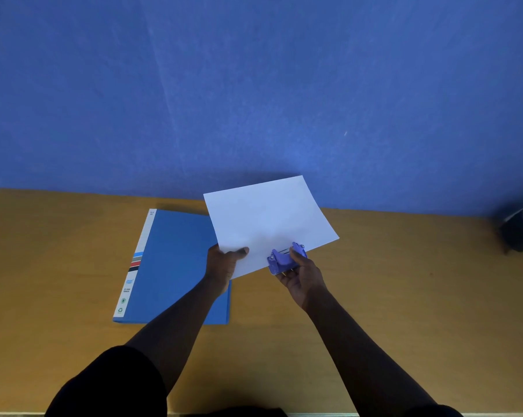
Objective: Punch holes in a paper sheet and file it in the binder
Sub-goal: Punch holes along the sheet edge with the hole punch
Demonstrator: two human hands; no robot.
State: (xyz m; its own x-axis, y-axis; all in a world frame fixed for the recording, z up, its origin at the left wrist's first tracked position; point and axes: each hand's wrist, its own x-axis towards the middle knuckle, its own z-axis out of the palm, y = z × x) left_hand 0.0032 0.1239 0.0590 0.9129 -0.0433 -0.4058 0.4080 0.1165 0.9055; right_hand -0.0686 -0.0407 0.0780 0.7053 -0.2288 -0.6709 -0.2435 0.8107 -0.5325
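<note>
A blue wall (254,85) fills the far half of the view, and below it runs a wooden table (404,296). On the table, left of centre, lies the blue binder (176,266), shut and flat, its white spine strip to the left. Nothing is filed in it as far as can be seen, so that part of the task looks wholly undone.

Held up over the binder's right edge and the table is the paper sheet (269,218), white, blank and flat, tilted with its far corners raised toward the wall. No holes show along any visible edge; the near edge sits inside the hole punch (285,258), a small purple one, so punching seems about to happen or under way, not finished.

The left hand (222,266) pinches the sheet's near left corner, thumb on top and the other fingers hidden beneath. The right hand (302,276) grips the punch from below and the near side, fingers curled round its base; whether it is squeezing cannot be told.

A dark object (522,233) sits at the far right edge of the table.
</note>
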